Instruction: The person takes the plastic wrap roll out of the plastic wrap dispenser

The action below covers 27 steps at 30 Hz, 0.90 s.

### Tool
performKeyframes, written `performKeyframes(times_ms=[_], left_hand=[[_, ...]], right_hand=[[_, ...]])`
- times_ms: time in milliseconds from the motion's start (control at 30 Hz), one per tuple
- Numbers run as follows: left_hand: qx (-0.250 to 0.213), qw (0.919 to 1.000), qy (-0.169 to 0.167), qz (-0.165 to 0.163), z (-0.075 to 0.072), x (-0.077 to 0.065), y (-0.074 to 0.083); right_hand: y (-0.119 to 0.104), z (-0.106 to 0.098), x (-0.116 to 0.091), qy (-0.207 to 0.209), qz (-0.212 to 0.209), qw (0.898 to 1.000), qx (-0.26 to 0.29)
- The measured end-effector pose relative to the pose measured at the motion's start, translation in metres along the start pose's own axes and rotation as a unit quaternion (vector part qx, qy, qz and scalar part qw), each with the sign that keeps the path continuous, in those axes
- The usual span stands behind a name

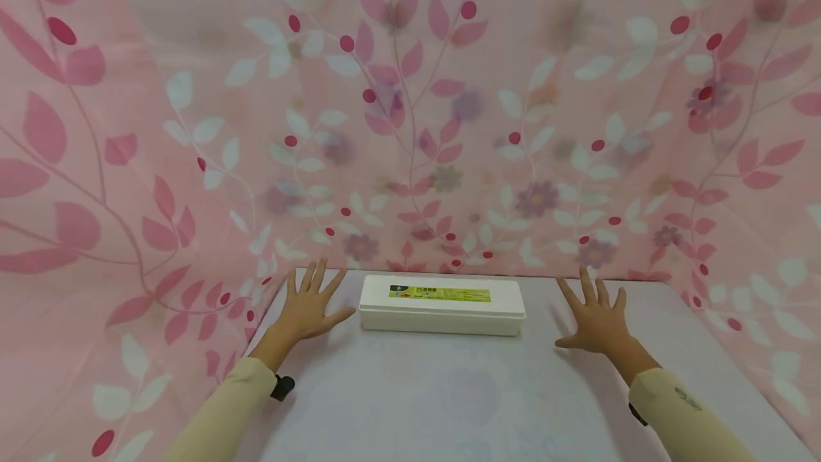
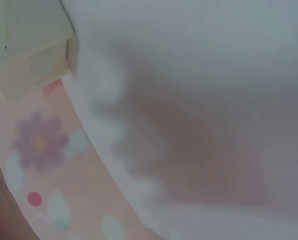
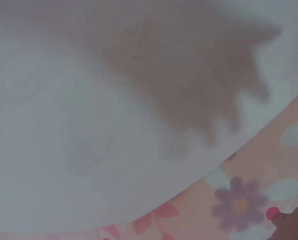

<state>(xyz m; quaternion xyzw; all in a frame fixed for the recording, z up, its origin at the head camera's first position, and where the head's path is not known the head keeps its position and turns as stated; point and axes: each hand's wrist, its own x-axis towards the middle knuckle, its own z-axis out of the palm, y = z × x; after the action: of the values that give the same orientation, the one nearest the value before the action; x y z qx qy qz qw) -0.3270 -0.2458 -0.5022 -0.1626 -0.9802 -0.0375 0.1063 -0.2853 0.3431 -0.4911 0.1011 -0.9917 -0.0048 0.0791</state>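
A long white lidded box point(image 1: 442, 305) lies near the far edge of the table, with a green and yellow label point(image 1: 439, 294) on its lid. To its left, my left hand point(image 1: 309, 309) is spread with straight fingers, apart from the box. On the other side my right hand point(image 1: 596, 316) is likewise spread, holding nothing. One end of the box point(image 2: 28, 55) shows in the left wrist view, beside the hand's shadow. The right wrist view has only fingertips point(image 3: 291, 225) at its edge and a hand shadow on the white surface.
A white table point(image 1: 436, 391) lies under both hands. Pink curtains point(image 1: 410, 127) with leaves and flowers hang behind it and along both sides. Dark bands point(image 1: 282, 387) sit at the cuffs of the beige sleeves point(image 1: 224, 412).
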Motion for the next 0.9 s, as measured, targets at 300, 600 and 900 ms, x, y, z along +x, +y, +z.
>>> performKeyframes(times_ms=[300, 600, 900], left_hand=[[-0.014, 0.9991, 0.025, 0.032, -0.004, 0.007, 0.011], [-0.076, 0.995, -0.024, 0.06, -0.001, 0.022, 0.032], [-0.157, 0.9841, -0.048, 0.066, 0.001, 0.032, 0.036]], right_hand=[[-0.011, -0.004, 0.005, 0.005, 0.007, 0.999, 0.033], [-0.032, -0.009, 0.016, -0.014, 0.004, 0.995, 0.094], [-0.049, -0.003, 0.03, -0.009, -0.015, 0.983, 0.185]])
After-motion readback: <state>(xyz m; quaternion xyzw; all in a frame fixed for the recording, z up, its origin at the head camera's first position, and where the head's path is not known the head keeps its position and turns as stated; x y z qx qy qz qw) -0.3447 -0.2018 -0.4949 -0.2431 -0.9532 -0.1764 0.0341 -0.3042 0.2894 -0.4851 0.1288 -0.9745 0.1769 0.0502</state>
